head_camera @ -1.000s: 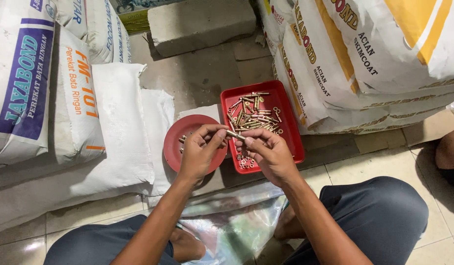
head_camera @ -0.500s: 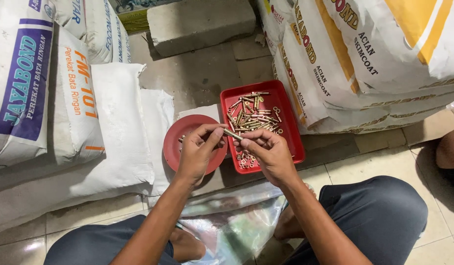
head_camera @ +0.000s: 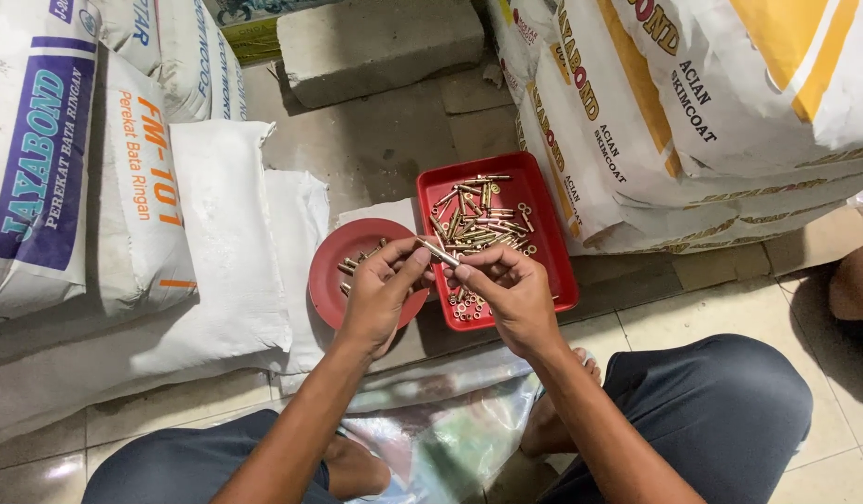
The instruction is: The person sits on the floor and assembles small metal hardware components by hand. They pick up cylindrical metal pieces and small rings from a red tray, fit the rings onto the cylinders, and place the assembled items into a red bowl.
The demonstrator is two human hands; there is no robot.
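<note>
Left hand: your left hand point(head_camera: 380, 297) sat over the round red dish point(head_camera: 330, 280), thumb and forefinger pinching one end of a small metal bolt point(head_camera: 441, 253).
Right hand: your right hand point(head_camera: 512, 291) met it from the other side, fingertips closed on the same bolt's lower end, just above the red rectangular tray point(head_camera: 548, 245).
Bolt: it was held between both hands, tilted, over the gap where dish and tray touch.
What changed: very little; over the last second your hands kept almost the same spot and only the fingers worked round the bolt, which shifted slightly in angle.
What that suggests: you seemed to be mid-way through fitting or turning something on that one piece, not yet setting it down.
Tray: a loose heap of brass-coloured bolts and nuts point(head_camera: 478, 222) lay in it.
Dish: only a few pieces point(head_camera: 354, 264) showed in it beside your left hand.
Surroundings: stacked white sacks point(head_camera: 161, 187) stood on both sides.
</note>
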